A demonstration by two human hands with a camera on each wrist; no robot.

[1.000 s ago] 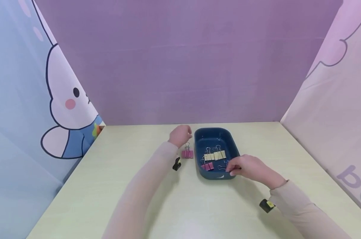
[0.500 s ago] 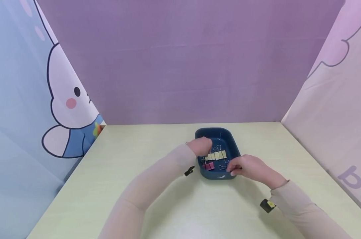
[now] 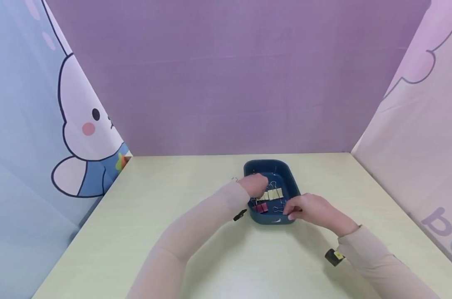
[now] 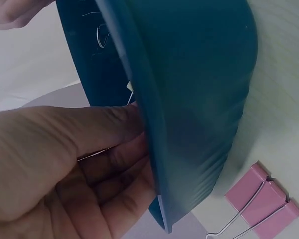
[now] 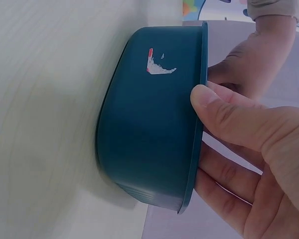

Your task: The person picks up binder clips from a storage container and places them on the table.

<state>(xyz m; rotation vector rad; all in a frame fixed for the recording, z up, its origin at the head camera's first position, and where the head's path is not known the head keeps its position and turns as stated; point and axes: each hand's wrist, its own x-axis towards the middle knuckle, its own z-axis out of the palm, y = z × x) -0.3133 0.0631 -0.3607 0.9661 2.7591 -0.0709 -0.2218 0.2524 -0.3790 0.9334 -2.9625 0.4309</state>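
Backdrop: purple cloth (image 3: 226, 79) upright behind the desk, a few faint creases.
Side cloths: left cloth (image 3: 28, 124) pale blue, with a white cartoon animal; right cloth (image 3: 420, 137) pale, with a cloud outline and letters.
Desk: pale yellow-green top (image 3: 166, 187), a bright sheen at the near side.
Sleeves: 2, light beige; left sleeve (image 3: 200, 224) angles in to the box, right sleeve (image 3: 383, 257) comes from the near right corner.
Box: dark blue-green, rounded corners (image 3: 263, 218), upright on the desk, long sides running away from the person.
Right hand: at the box's near right corner (image 3: 315, 208), fingers narrow on the rim, thumb on the outer wall, other fingertips inside.
Left hand: reaches over the box's left wall (image 3: 254, 185), thumb and fingers pinching a thin wire handle just inside; a yellow edge shows at the wire, fingertips partly hidden by the wall.
Yellow clips: 2 inside the box, side by side; left yellow clip (image 3: 264, 196) partly under the left hand and apparently the pinched piece, right yellow clip (image 3: 275, 194) lying on the floor of the box.
Pink clips: 1 inside the box at its near left (image 3: 261, 207); 1 on the desk (image 4: 263, 199), just beside the left wall, wire handles out.
Loose-looking wire: silver loop (image 3: 277, 209) near the right fingertips, its clip too small to tell.
Wall mark: white and red scrap (image 5: 159, 67) on the near outer wall.
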